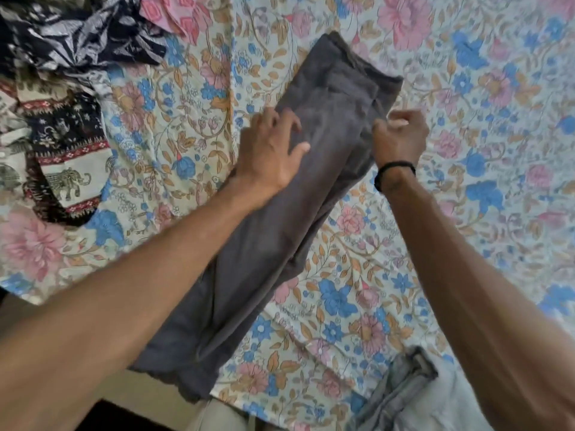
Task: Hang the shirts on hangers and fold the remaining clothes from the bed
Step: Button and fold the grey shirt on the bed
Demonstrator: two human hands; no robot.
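Grey trousers (pixel 329 119) lie folded lengthwise on the floral bed sheet (pixel 466 150), running from the bed's near edge toward the upper middle. My left hand (pixel 270 150) rests flat on their left side near the waist, fingers spread. At the trousers' right edge my right hand (pixel 399 136) is closed in a fist, pinching the grey fabric. A black band circles that wrist.
A heap of clothes lies at the upper left: a dark leaf-print garment (pixel 77 35), an elephant-print piece (pixel 62 157) and pink patterned cloth (pixel 174 14). Light grey jeans (pixel 413 393) sit at the bed's near edge, lower right.
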